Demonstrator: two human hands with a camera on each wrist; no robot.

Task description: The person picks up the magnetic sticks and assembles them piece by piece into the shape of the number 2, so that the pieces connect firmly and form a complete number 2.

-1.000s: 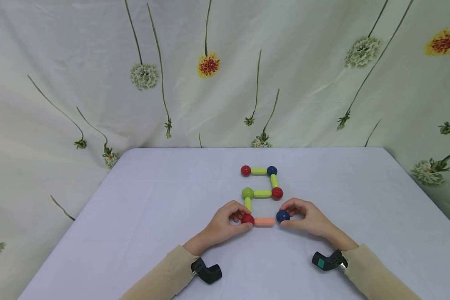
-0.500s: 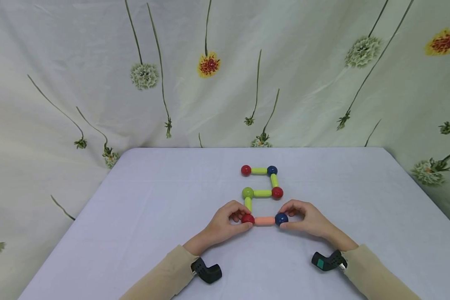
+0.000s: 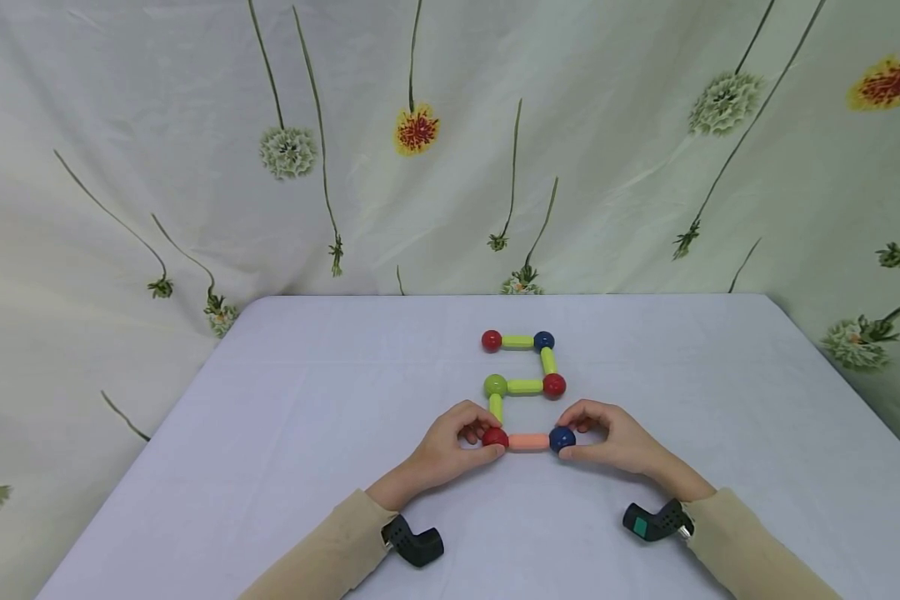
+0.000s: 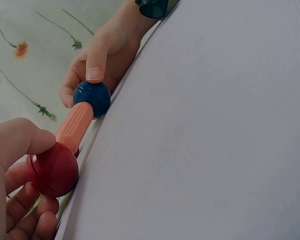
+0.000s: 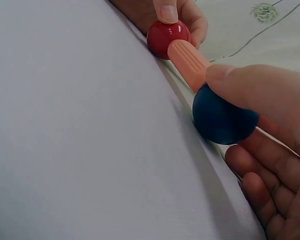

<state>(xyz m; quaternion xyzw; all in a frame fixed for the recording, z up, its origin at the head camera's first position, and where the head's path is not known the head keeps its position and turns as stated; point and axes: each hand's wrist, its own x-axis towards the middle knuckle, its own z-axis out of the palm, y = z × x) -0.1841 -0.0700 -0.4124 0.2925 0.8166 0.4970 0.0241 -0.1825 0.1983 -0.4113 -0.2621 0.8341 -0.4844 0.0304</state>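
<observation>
My left hand (image 3: pixel 450 442) pinches a glossy red ball (image 4: pixel 55 170) between thumb and fingers. With thumb and fingers my right hand (image 3: pixel 611 433) grips a dark blue ball (image 5: pixel 225 115). A ridged orange rod (image 3: pixel 529 442) bridges the two balls, its ends against both. From the held red ball a green rod (image 3: pixel 496 407) runs back to a green ball (image 3: pixel 495 386). Another green rod (image 3: pixel 525 387) links that to a second red ball (image 3: pixel 554 386). Farther back, a green rod (image 3: pixel 548 361) leads to a blue ball (image 3: pixel 543 341), joined by one more rod to a red ball (image 3: pixel 491 341).
The pieces lie on a table (image 3: pixel 330 375) with a pale cloth. Behind it hangs a flower-printed curtain (image 3: pixel 450 200). A black device (image 3: pixel 414 542) is strapped to the left wrist and a similar one (image 3: pixel 658 522) to the right.
My right hand has brought the blue ball slightly left and toward me, closing the gap to the orange rod's end. The left hand stays on the red ball.
</observation>
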